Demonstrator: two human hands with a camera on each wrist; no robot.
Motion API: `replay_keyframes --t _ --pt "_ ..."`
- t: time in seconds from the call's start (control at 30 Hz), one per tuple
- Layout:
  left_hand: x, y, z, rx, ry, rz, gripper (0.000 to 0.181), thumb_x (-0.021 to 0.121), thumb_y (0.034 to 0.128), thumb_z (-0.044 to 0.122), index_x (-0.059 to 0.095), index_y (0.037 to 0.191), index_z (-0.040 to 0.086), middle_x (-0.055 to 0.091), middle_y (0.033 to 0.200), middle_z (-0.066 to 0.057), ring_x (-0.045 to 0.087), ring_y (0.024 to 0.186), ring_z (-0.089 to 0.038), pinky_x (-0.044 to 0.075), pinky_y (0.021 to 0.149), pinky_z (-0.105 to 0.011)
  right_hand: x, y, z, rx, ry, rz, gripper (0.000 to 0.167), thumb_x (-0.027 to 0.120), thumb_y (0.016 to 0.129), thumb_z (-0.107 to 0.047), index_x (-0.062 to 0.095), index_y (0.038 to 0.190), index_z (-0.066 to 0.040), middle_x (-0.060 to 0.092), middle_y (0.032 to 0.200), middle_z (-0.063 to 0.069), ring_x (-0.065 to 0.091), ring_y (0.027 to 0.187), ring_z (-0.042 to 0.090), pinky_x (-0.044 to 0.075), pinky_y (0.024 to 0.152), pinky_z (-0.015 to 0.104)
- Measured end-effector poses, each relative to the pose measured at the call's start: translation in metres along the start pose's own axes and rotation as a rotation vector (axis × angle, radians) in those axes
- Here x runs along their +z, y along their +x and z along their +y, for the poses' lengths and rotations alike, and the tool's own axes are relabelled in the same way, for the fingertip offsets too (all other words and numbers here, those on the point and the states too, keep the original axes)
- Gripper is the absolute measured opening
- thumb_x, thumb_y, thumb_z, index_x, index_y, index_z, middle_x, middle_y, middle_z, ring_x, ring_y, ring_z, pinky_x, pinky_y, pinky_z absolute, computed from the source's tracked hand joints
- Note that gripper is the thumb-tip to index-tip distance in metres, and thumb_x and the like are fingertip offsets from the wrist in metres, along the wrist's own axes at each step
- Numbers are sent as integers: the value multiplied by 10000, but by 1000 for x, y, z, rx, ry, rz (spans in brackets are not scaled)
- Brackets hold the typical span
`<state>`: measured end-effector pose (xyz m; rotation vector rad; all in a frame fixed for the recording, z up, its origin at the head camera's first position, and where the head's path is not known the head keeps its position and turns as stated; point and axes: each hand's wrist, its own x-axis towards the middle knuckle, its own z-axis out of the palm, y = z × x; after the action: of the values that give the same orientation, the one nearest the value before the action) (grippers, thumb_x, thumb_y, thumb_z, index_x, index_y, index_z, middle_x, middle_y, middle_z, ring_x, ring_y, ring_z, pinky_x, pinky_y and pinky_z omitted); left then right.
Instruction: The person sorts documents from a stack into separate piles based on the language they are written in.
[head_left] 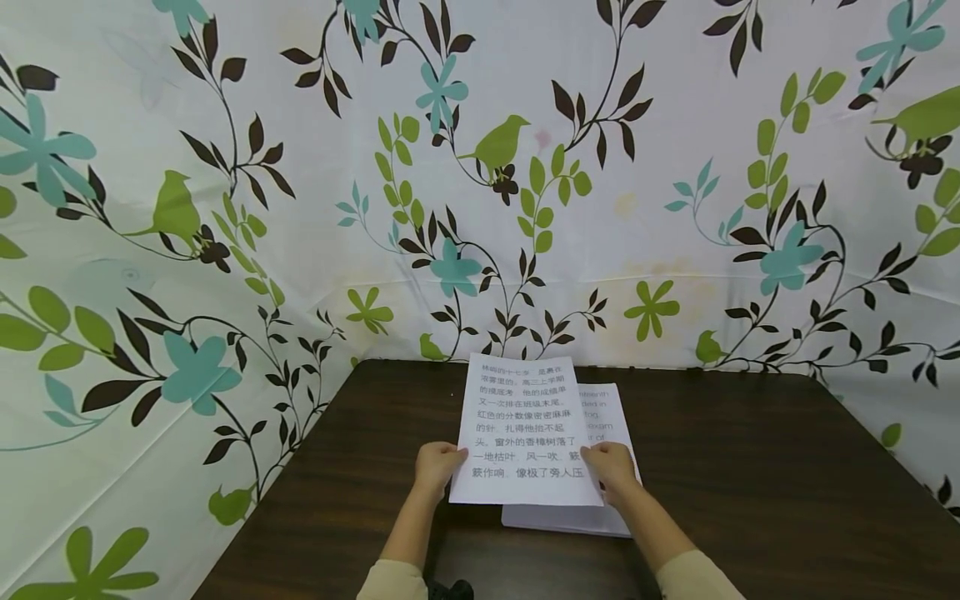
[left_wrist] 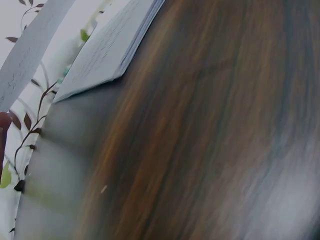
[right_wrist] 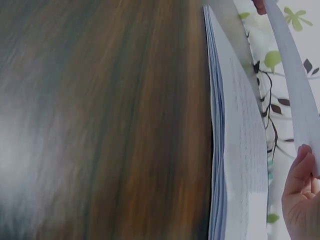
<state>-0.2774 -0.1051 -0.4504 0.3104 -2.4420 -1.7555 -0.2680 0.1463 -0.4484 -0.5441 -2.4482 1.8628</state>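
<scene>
A sheet of paper (head_left: 522,429) printed with large Chinese text is held up above the table. My left hand (head_left: 438,468) pinches its lower left edge, and my right hand (head_left: 612,472) pinches the lower right edge. Below and behind it, partly covered, lies a stack of printed paper (head_left: 562,518), whose top page shows some English words at the right. From the right wrist view, the stack (right_wrist: 235,125) is several sheets thick and apart from the raised sheet (right_wrist: 295,85). Only a fingertip of the left hand shows in the left wrist view.
Everything is over a dark wood-grain table (head_left: 750,475). A white cloth (head_left: 675,192) patterned with leaves, flowers and birds hangs behind and at the sides. A small black object (head_left: 452,590) shows at the bottom edge near the left sleeve (head_left: 393,581).
</scene>
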Motion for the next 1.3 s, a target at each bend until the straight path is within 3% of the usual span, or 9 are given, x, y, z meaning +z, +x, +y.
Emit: replay_keyframes --t 0.37,0.67,1.0,1.3 --pt "-43 6 -3 -17 51 23 183 602 764 34 597 842 -132 578 703 -126 536 621 -211 446 518 -312 37 -6 -16 15 -34 -80 236 523 816 -129 559 921 79 513 836 127 489 702 197 424 542 261" --pt "-76 14 -10 -35 123 62 195 595 774 54 596 857 -123 576 739 -135 524 645 -224 431 523 -313 64 -16 -31 -23 0 -141 237 521 814 -120 562 909 93 531 799 114 527 667 187 460 535 274" --pt "-110 21 -17 -60 190 90 199 584 781 58 595 865 -122 577 773 -154 517 671 -240 418 550 -322 98 -29 -41 -21 1 -124 186 532 807 -114 575 858 59 520 809 115 509 682 200 442 539 279" --pt "-126 29 -25 -57 221 94 168 588 779 55 596 816 -108 567 720 -126 511 620 -216 413 515 -302 125 -27 -33 -5 0 -82 127 556 782 -101 574 727 12 513 713 91 471 620 201 392 489 269"
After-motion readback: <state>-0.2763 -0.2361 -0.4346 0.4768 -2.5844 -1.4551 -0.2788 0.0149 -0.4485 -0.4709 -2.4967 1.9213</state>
